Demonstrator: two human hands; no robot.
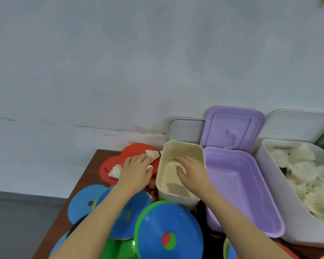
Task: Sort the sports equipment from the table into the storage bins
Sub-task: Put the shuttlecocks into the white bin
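no readable text, labels, numbers

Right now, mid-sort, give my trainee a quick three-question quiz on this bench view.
1. True or false: the purple bin already holds shuttlecocks.
2. Which bin is the right hand reaching into? A) cream bin B) purple bin C) white bin
3. Fill in: the left hand rests among shuttlecocks lying on the ____ paddles.

Key: 1 false, nothing shows inside it, while the white bin holds the shuttlecock pile. 2 A. 3 red.
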